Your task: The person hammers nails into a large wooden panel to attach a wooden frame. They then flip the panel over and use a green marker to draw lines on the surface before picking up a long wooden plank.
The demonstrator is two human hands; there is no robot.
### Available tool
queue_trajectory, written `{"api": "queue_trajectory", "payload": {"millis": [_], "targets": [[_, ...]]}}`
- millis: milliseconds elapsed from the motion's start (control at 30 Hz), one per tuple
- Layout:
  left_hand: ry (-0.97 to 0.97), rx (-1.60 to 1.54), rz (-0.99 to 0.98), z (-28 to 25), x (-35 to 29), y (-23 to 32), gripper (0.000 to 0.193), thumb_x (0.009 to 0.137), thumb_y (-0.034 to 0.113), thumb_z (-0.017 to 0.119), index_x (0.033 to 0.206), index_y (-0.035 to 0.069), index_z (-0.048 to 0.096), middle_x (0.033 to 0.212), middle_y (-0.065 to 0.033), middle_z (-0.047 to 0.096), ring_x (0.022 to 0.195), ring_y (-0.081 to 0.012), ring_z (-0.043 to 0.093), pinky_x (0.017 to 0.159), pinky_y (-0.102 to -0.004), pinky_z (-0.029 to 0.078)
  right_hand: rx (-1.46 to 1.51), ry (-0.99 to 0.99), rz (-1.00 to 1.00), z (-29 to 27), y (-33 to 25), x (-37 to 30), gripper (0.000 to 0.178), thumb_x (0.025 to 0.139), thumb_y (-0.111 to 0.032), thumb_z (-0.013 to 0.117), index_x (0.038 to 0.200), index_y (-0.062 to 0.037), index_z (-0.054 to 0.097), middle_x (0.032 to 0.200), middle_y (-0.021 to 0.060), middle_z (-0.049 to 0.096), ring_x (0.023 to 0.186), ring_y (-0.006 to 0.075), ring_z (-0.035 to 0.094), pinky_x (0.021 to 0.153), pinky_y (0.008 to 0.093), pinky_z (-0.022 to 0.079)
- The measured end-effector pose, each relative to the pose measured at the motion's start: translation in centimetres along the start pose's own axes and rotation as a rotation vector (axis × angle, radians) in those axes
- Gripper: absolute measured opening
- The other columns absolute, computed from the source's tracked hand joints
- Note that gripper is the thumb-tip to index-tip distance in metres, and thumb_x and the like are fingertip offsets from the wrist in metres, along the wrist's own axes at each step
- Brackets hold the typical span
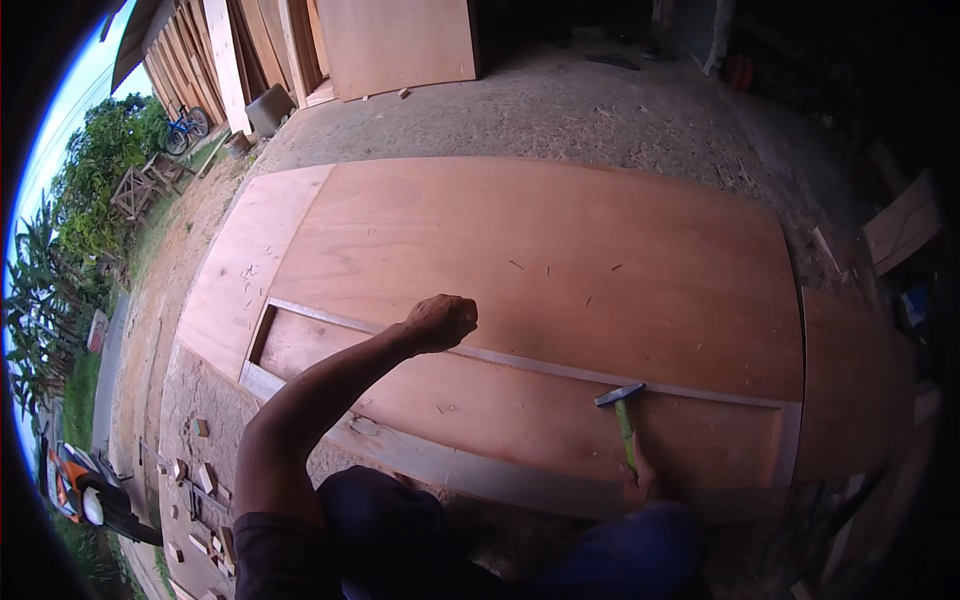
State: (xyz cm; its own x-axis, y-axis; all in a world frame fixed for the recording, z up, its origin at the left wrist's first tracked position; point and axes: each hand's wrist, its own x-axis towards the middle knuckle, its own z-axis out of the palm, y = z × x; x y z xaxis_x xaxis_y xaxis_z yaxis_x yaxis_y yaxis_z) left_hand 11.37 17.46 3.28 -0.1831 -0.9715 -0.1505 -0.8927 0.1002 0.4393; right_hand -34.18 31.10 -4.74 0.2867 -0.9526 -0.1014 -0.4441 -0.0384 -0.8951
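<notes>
My left hand [440, 322] is closed in a fist above the large plywood sheet [480, 225], beside a long thin wooden strip [545, 368]. Whatever it may hold is hidden by the fingers. Low on the right, my right hand [643, 480] is wrapped round the green handle of a hammer [627, 435]. The hammer's metal head lies over the same strip, near its right end. Strips and a wider board [470, 473] make a long rectangular frame along the near edge of the plywood. Several loose nails [616, 267] lie scattered on the sheet, with a small cluster at its left end.
Small wood offcuts [206, 478] litter the ground at the lower left, near a motorcycle [92, 495]. Planks [190, 50] and a plywood panel [400, 45] stand upright at the back. Another board [850, 380] adjoins the sheet's right edge. A blue bicycle [187, 130] is farther off.
</notes>
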Motion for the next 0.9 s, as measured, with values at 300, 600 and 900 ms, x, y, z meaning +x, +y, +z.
{"api": "queue_trajectory", "payload": {"millis": [300, 600, 900], "targets": [[0.076, -0.217, -0.286, 4.9, 16.2, 4.1, 0.024, 0.082, 0.026, 0.069, 0.088, 0.003, 0.073, 0.09, -0.0223, 0.071, 0.09, -0.0356, 0.072, 0.077, -0.0441, 0.057, -0.152, 0.048, -0.066, 0.2, 1.8, 0.1, 0.061, 0.093, -0.015, 0.058, 0.149, 0.0022, 0.039, 0.129, 0.0331, 0.058, 0.125, 0.0324, 0.057, 0.102, 0.0357, 0.044], [0.184, -0.012, -0.07, 6.8, 16.7, 4.5, 0.016, 0.083, 0.012, 0.056, 0.089, 0.002, 0.067, 0.095, -0.0236, 0.07, 0.094, -0.041, 0.069, 0.081, -0.0494, 0.056, -0.291, -0.043, 0.042, 0.3, 0.8, -0.1, 0.062, 0.096, -0.018, 0.056, 0.151, 0.0025, 0.035, 0.131, 0.0356, 0.055, 0.128, 0.0414, 0.055, 0.103, 0.0389, 0.045], [0.25, -0.208, 0.041, 8.0, 17.9, -0.4, 0.018, 0.082, 0.019, 0.059, 0.09, 0.004, 0.066, 0.093, -0.021, 0.069, 0.089, -0.0422, 0.067, 0.077, -0.0509, 0.053, -0.382, -0.017, 0.012, -1.4, -4.7, 0.8, 0.062, 0.095, -0.017, 0.057, 0.151, -0.0008, 0.036, 0.133, 0.0343, 0.054, 0.124, 0.0462, 0.055, 0.1, 0.0425, 0.047]]}}
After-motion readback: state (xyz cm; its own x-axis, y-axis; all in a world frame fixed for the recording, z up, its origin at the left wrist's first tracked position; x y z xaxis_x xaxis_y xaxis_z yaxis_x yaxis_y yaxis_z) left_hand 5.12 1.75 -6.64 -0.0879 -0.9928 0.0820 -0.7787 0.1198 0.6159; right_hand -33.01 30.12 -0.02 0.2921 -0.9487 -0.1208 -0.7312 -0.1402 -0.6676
